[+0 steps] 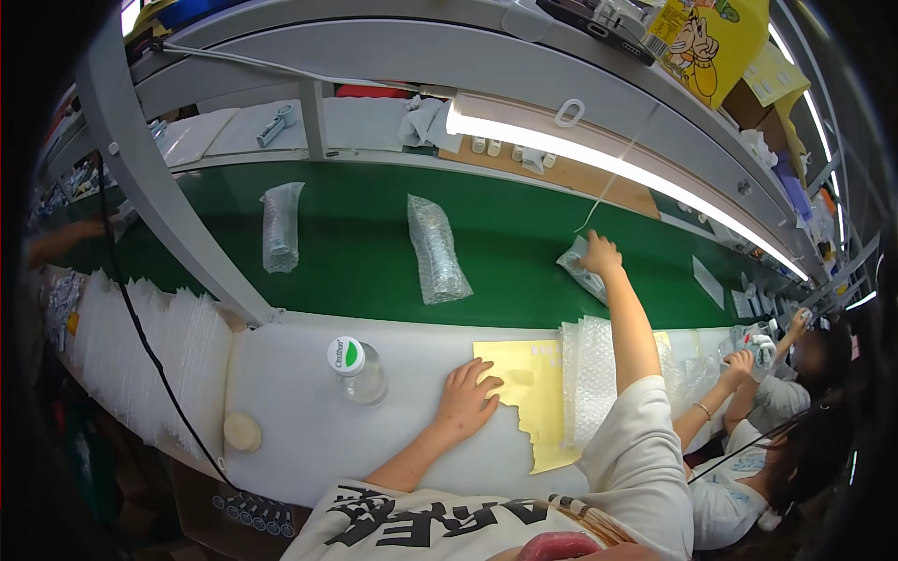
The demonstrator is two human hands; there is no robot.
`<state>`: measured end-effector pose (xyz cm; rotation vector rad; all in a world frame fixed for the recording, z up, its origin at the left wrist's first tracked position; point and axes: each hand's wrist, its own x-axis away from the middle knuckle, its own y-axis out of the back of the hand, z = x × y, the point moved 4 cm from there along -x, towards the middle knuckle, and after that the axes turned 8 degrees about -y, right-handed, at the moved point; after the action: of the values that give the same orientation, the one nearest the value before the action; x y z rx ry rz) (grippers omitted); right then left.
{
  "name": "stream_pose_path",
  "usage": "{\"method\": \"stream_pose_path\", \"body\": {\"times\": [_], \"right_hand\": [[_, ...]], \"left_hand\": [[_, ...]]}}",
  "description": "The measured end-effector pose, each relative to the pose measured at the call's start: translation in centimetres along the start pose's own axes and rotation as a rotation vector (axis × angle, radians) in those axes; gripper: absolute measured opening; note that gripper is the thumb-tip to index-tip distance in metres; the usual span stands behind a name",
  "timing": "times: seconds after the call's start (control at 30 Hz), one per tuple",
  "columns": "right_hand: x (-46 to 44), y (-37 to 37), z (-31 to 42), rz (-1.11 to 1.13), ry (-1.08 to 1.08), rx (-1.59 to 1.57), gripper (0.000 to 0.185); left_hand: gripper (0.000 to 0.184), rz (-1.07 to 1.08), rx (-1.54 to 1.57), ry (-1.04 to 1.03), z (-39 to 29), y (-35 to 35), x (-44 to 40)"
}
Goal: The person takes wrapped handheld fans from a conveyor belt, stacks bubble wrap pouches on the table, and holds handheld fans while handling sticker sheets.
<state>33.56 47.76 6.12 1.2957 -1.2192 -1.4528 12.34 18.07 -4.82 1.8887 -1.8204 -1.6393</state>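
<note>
Bubble wrap (599,292) encloses the small package under the person's right hand (599,254), out on the green belt (355,290) beyond the white worktop (290,374). The thumb and fingers lie over the upper end of that package; whether they are clenched on it, I cannot tell. The left hand (468,397) holds nothing: palm down on the worktop, fingers spread, fingertips at the edge of a yellow sheet (547,411) with a ragged lower left side. Just right of it, partly behind the right arm, lie bubble-wrap sheets (587,393). A clear jar (367,385) with a white-and-green lid (345,355) stands left of the left hand, and a beige disc (242,432) lies farther left, near a thick stack of white wrapping sheets (150,355). Two more wrapped packages, one left (281,227) and one central (438,251), rest on the belt, well apart.
</note>
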Motion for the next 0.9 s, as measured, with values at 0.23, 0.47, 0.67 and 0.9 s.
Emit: {"method": "stream_pose_path", "body": {"times": [0.23,0.47,0.67,0.9], "right_hand": [[-1.3,-7.3,-4.5,0.374,-0.055,-0.05,0.074],[-0.7,-5.9,2.5,0.353,-0.01,-0.191,0.072],[2.3,-5.3,8.7,0.222,-0.089,-0.348,0.076],[6.5,-3.8,8.7,0.105,0.057,-0.26,0.086]], "left_hand": [[0.02,0.029,-0.027,0.03,0.2,0.7,-0.4],[0.019,0.06,-0.041,0.042,0.6,0.6,-0.4],[0.019,0.029,-0.021,0.04,-0.4,1.2,-0.1],[0.019,0.015,-0.049,0.025,-1.7,0.4,-0.7]]}}
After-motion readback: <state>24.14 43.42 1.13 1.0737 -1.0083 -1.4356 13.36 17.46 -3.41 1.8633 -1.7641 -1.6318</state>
